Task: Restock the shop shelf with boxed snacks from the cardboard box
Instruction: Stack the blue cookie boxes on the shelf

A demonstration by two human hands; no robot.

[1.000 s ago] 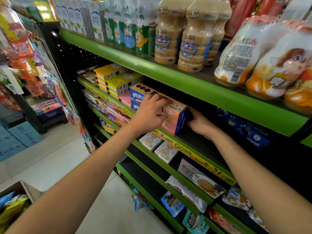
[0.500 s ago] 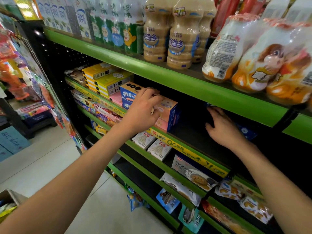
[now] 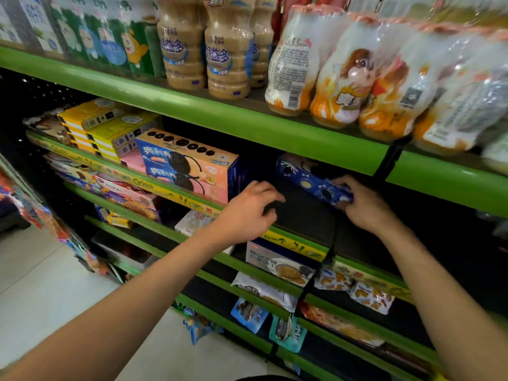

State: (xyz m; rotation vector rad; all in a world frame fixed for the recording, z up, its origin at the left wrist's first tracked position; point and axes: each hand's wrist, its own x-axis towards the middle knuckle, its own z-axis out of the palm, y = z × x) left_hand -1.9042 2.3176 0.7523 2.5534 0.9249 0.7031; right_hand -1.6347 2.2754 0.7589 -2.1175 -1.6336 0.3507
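Right hand (image 3: 365, 206) gripping near end of dark blue snack box (image 3: 310, 180), fingers curled round it. Box lying tilted on the second shelf (image 3: 308, 215), far end deeper under the upper green shelf edge (image 3: 247, 122); probably being dragged forward or squared toward the shelf front, hence grip at the near end.

Left hand (image 3: 247, 213) hovering over the bare black stretch of shelf, fingers loosely curled, holding nothing. Not touching the blue box; positioned between it and the pink-and-blue cookie boxes (image 3: 189, 166). Likely readied to take the box's other end or steady the stack (judgement only).

Cookie boxes stacked two high, long faces outward, flush to the shelf lip: display orientation, labels readable. Yellow boxes (image 3: 107, 127) stacked further left in the same row.

Gap between cookie stack and blue box reads as the slot to fill. Cardboard supply box not in view.

Drink bottles (image 3: 228, 50) and wrapped bottle packs (image 3: 351, 75) on the shelf above overhang the working space; low clearance, so the box is best kept flat when slid. Risk: knocking the cookie stack sideways.
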